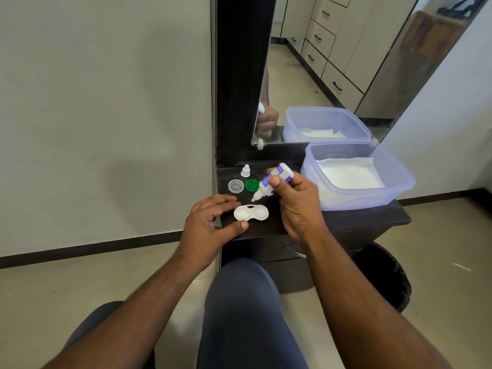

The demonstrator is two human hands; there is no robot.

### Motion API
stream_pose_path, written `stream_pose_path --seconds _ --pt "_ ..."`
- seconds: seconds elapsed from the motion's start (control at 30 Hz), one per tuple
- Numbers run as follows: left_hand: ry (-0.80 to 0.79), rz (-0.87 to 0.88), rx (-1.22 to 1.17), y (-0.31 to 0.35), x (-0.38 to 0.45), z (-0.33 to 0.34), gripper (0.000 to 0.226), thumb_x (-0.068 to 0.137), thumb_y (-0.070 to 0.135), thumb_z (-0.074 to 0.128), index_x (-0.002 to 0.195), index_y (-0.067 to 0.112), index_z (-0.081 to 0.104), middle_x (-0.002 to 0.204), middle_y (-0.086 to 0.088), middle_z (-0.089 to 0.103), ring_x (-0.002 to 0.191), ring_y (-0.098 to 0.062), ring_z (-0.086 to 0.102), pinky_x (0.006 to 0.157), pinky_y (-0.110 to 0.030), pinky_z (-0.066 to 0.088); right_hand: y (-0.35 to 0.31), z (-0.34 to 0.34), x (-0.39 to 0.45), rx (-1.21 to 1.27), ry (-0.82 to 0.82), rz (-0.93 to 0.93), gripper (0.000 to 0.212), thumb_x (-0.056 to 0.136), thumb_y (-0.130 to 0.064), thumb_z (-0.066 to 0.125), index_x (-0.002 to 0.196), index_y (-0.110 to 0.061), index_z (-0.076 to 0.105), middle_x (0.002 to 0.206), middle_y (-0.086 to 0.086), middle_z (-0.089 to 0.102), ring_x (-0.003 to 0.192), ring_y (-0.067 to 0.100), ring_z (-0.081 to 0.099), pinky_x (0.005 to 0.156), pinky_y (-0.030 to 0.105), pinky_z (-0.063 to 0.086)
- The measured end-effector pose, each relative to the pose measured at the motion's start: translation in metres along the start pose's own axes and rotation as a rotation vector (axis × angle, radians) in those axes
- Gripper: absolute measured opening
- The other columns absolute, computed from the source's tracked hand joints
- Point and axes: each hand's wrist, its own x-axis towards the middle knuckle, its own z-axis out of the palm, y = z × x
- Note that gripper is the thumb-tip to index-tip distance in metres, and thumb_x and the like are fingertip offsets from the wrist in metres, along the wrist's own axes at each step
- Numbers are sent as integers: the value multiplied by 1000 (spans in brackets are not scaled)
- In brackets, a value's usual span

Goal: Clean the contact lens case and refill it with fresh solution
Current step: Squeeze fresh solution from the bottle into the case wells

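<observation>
right hand (292, 201) tilting solution bottle (271, 182) over lens case (251, 213)

label print on solution bottle (274, 179) blurred, partly covered by right hand (295, 206). wells of lens case (251, 212) below bottle: liquid level too faint to be judged. knees cut off at bottom edge.

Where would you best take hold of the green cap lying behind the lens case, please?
Pinch the green cap across its rim, coming straight down from above. It lies flat and low on the dark shelf, with the clear cap close beside it, so I would place fingers front and back.
</observation>
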Motion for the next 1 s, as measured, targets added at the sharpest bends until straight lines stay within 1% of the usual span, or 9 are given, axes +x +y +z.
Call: stream_pose_path --seconds 0.07,0.17,0.23,0.3,0.4,0.57,0.67,0.77,1.0 --pt "0 -2 -5 0 0 0 42 72 29 80 112 30 69 119 20 60 118 -4 47 87 -18 41 -2 0 -1 2 -8 -2 28 65 -23 73 90 -11 71 78 -2 74 79 11 69 73 24 53" --pt "11 3 -23 0 0 1 41 71 29 81 110 30 70 119 19 61 118 -4 48 91 -24 43 -3 1 -3 -47 -58 -16 14 71 -12 73 85 -10 71 75 -2 75 74 11 70 70 23 55" --pt "16 8 -27 1 0 1 40 70 28 82 108 30 71 117 20 62 117 -1 48 93 -25 42 -2 2 -3 -94 -85 -31 9 70 -12 75 79 -15 75 75 0 75 73 13 69 70 26 55" --pt "16 13 -19 1 0 0 40 70 28 82 108 30 70 115 23 61 116 1 47 94 -21 41 0 2 -2 -143 -107 -33 13 65 -18 81 77 -17 77 77 3 75 75 17 69 72 30 54" --pt "9 10 -1 1 0 0 41 71 29 81 110 29 70 114 22 60 116 0 47 93 -16 38 3 1 -2 -208 -124 -30 24 64 -23 82 85 -12 77 82 8 75 80 22 70 73 33 55" --pt "9 1 -7 1 -1 0 41 70 28 82 109 28 71 116 18 62 118 -3 48 95 -14 35 5 0 -1 -241 -92 -16 32 62 -28 84 88 -10 77 85 8 75 82 24 71 76 36 55" --pt "8 -4 14 2 0 -1 41 70 29 81 110 29 70 117 18 62 118 -3 47 94 -11 32 4 1 -1 -218 -81 -14 24 62 -27 82 82 -14 78 82 10 75 80 25 70 78 38 56" --pt "0 -12 27 2 0 -1 42 71 30 81 111 29 70 119 17 61 119 -3 46 93 -9 30 2 2 -2 -175 -83 -18 15 62 -24 79 75 -17 78 78 8 75 77 22 70 75 35 56" --pt "-2 -11 28 3 0 -1 41 72 30 80 111 30 69 119 18 61 120 -3 46 91 -8 30 1 1 -3 -186 -85 -8 17 62 -26 79 78 -18 78 81 7 76 80 22 71 76 35 57"
